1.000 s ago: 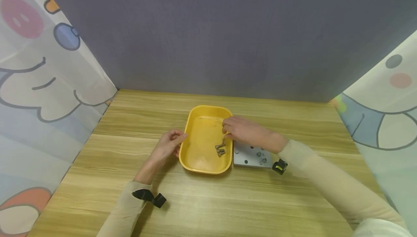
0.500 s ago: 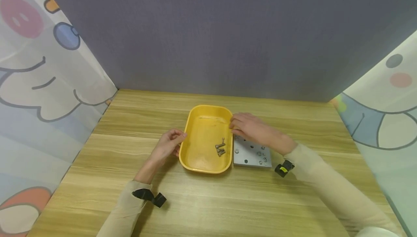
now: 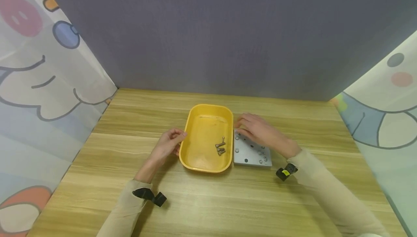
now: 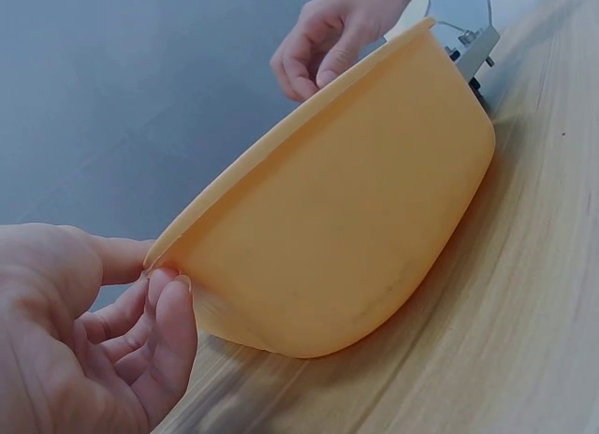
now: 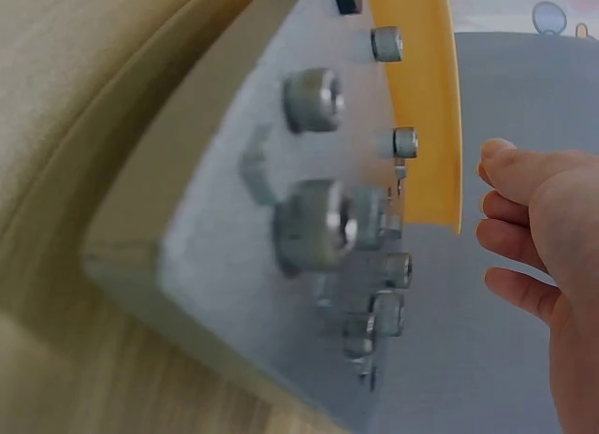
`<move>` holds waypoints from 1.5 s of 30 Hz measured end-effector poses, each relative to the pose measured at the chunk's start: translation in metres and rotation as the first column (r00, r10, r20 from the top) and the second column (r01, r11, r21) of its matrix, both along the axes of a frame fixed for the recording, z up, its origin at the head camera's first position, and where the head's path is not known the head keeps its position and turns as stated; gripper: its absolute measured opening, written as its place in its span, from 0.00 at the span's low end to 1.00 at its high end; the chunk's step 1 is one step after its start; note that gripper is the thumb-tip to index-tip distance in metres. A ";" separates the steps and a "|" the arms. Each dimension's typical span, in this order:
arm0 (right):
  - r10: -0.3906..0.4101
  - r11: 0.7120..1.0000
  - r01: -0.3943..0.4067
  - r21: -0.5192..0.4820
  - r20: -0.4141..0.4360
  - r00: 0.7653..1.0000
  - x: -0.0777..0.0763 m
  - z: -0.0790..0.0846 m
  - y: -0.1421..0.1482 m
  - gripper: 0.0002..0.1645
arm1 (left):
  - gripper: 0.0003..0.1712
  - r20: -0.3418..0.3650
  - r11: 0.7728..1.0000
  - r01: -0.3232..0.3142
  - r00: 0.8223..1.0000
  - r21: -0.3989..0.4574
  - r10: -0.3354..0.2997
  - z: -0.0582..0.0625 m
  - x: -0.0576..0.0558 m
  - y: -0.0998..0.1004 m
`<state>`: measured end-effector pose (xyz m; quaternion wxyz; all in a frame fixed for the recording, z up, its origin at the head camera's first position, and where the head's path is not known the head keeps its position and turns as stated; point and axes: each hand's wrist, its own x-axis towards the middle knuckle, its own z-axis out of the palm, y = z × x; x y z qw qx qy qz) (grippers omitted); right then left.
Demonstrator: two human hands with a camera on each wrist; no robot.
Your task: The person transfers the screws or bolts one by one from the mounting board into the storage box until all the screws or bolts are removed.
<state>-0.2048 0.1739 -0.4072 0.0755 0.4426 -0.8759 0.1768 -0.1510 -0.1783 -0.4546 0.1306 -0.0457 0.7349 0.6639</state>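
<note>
A yellow plastic tray (image 3: 206, 168) stands on the table, with several metal screws (image 3: 220, 145) lying in its right part. My left hand (image 3: 167, 144) holds the tray's left rim; in the left wrist view its thumb and fingers (image 4: 173, 308) pinch the edge. Beside the tray on the right lies a metal plate (image 3: 252, 157) with several socket-head screws (image 5: 315, 226) standing in it and some dark holes. My right hand (image 3: 257, 130) is above the plate's far edge, fingers loosely bent. Nothing shows between its fingers in the right wrist view.
The wood-grain table (image 3: 208, 204) runs up to a dark grey panel (image 3: 208, 38) at the back. Cartoon-printed curtains (image 3: 58, 96) hang on both sides. A small black camera is strapped to each wrist.
My right hand has moved from over the tray's right side, rightward to above the plate, uncovering the screws and more of the plate. My left hand and the tray stay put.
</note>
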 end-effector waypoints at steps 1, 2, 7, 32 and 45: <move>-0.007 1.000 0.007 -0.002 0.000 1.000 0.000 -0.001 0.001 0.11 | 0.19 0.000 1.000 0.001 1.000 0.001 -0.001 0.000 0.000 0.000; -0.015 1.000 0.015 -0.002 0.002 1.000 0.001 -0.002 0.002 0.11 | 0.19 -0.001 1.000 0.004 1.000 0.001 -0.004 0.001 0.000 0.000; -0.045 0.999 0.045 -0.010 0.005 0.999 0.002 -0.009 0.008 0.11 | 0.19 0.007 1.000 -0.003 1.000 -0.011 0.003 0.001 0.000 0.001; -0.105 0.988 0.106 -0.109 0.012 0.994 0.010 -0.036 0.031 0.10 | 0.20 0.002 1.000 -0.006 1.000 -0.030 0.006 0.000 0.000 0.000; -0.153 0.983 0.156 -0.094 0.035 0.988 0.014 -0.043 0.037 0.09 | 0.20 0.002 0.999 -0.008 1.000 -0.041 0.008 0.000 0.001 0.000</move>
